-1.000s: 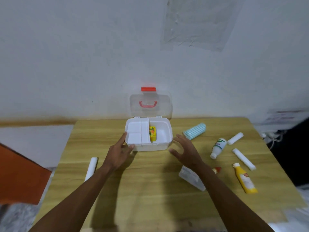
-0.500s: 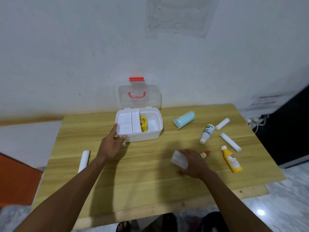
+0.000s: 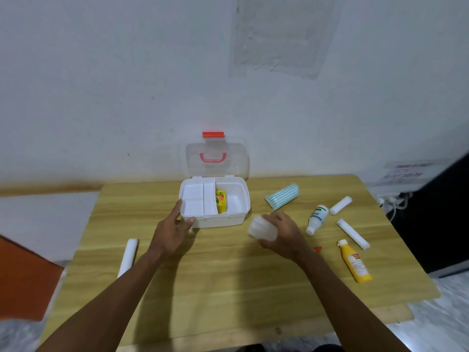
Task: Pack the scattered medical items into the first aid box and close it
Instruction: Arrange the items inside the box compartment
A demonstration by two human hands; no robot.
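The white first aid box (image 3: 220, 219) stands open at the back of the wooden table, its clear lid (image 3: 215, 158) upright against the wall. A yellow carton (image 3: 221, 201) lies inside beside a white divider tray. My left hand (image 3: 172, 227) rests against the box's front left corner, fingers apart. My right hand (image 3: 281, 231) holds a clear plastic packet (image 3: 262, 228) just off the table, right of the box.
Scattered on the right: a striped teal roll (image 3: 282, 196), a white bottle (image 3: 317, 218), two white rolls (image 3: 340, 205) (image 3: 352, 233), a yellow bottle (image 3: 354, 264), a small red-tipped item (image 3: 317, 248). Another white roll (image 3: 128, 256) lies at the left edge. An orange object (image 3: 22, 278) sits beyond the left edge.
My right hand came down on the clear packet, closed on it and lifted it toward the box. The left hand stayed at the box's corner. The camera view shifted.
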